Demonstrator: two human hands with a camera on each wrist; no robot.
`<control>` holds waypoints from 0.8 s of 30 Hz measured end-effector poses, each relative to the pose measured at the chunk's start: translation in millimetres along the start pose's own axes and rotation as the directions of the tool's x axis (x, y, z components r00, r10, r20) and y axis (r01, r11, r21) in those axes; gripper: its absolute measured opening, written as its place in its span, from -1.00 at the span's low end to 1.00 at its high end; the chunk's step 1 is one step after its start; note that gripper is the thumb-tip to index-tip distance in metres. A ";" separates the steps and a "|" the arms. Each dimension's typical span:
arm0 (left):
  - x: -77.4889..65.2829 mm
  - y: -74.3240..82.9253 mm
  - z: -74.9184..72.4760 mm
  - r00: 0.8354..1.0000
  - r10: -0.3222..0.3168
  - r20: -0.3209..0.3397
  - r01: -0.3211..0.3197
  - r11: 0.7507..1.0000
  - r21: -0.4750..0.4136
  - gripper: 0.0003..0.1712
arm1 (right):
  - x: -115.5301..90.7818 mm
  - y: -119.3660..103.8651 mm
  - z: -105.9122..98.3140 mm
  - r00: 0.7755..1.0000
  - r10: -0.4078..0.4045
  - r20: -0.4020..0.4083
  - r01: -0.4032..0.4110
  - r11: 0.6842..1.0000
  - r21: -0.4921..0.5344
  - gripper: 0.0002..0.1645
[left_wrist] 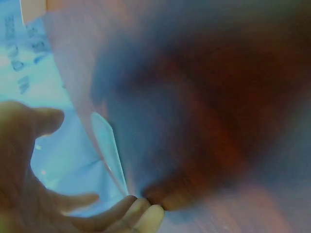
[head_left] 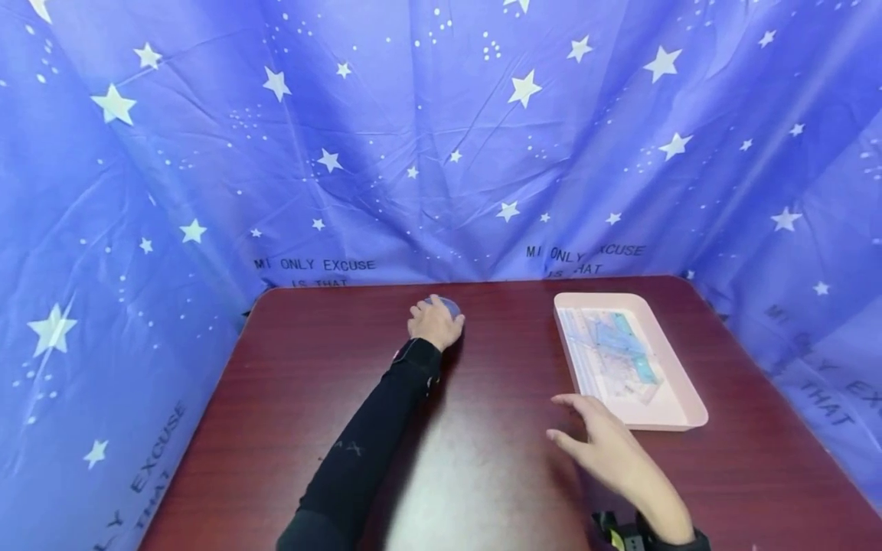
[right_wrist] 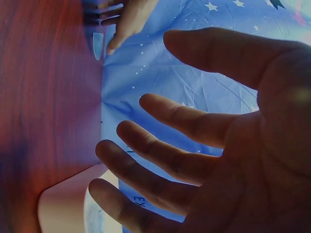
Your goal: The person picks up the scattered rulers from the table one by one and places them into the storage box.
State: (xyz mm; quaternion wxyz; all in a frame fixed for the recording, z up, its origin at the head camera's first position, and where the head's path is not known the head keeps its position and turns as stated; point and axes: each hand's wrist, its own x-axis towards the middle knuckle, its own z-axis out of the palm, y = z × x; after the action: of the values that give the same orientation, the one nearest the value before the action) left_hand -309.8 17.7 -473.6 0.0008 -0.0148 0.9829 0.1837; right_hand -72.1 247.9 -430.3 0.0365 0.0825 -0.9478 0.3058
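At the far middle of the table, my left hand (head_left: 436,325) reaches over a low, rounded blue-grey object (head_left: 452,308); the hand hides most of it. In the left wrist view this object shows a thin, pale blue edge (left_wrist: 111,151). The fingers (left_wrist: 150,218) of that hand lie near the edge, with the thumb held apart; whether they touch it is unclear. From the right wrist, the pale blue object (right_wrist: 98,46) appears small, on the tabletop. My right hand (head_left: 609,451) hovers by the near left side of a pink tray (head_left: 678,371), fingers spread and holding nothing.
Inside the tray lie clear plastic packets (head_left: 616,348) with blue and teal parts, their kind unclear. The dark red wooden table (head_left: 331,344) has a blue star-printed curtain (head_left: 427,153) behind it and at both sides.
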 end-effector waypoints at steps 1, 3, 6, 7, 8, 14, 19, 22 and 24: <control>5.1 2.3 1.1 0.999 -0.035 -0.014 0.035 0.999 -0.007 -0.07 | -2.0 0.1 1.3 1.000 0.005 0.000 -0.005 1.000 0.002 -0.42; 15.5 7.3 3.6 0.995 -0.104 -0.012 0.104 0.995 -0.003 -0.03 | -4.9 0.6 3.2 1.000 0.018 -0.003 -0.018 1.000 -0.006 -0.43; 28.7 15.0 7.4 0.982 -0.184 0.033 0.183 0.983 0.023 0.05 | -8.3 1.9 4.7 0.999 0.028 -0.019 -0.028 1.000 -0.010 -0.44; 32.6 17.2 8.6 0.978 -0.203 0.049 0.201 0.979 0.039 0.08 | -9.0 2.5 5.1 0.999 0.032 -0.021 -0.032 0.999 -0.012 -0.44; 36.4 19.0 10.4 0.974 -0.217 0.056 0.214 0.975 0.058 0.10 | -9.5 3.3 5.3 0.999 0.035 -0.023 -0.035 0.999 -0.014 -0.44; 50.5 17.6 14.2 0.967 -0.238 0.085 0.232 0.970 0.077 0.04 | -13.5 5.7 6.2 0.999 0.037 -0.025 -0.037 0.999 -0.002 -0.42; 46.2 18.2 3.6 0.973 -0.165 0.160 0.164 0.986 0.016 -0.14 | -11.5 7.5 3.9 0.999 0.027 -0.034 -0.027 1.000 -0.009 -0.43; 39.8 18.0 -3.6 0.972 -0.116 0.206 0.115 0.993 0.018 -0.15 | -10.2 7.1 4.0 0.999 0.025 -0.027 -0.026 1.000 -0.007 -0.44; 36.7 15.3 -5.8 0.970 -0.078 0.231 0.076 0.997 0.015 -0.09 | -9.8 7.1 4.7 0.999 0.026 -0.020 -0.026 1.000 -0.003 -0.44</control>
State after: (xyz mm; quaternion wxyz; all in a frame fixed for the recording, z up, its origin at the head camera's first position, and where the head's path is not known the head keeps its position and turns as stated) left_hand -346.9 28.8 -462.9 0.1224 -0.0314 0.9753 0.1810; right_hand -63.8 252.2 -439.3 0.0420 0.0669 -0.9489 0.3055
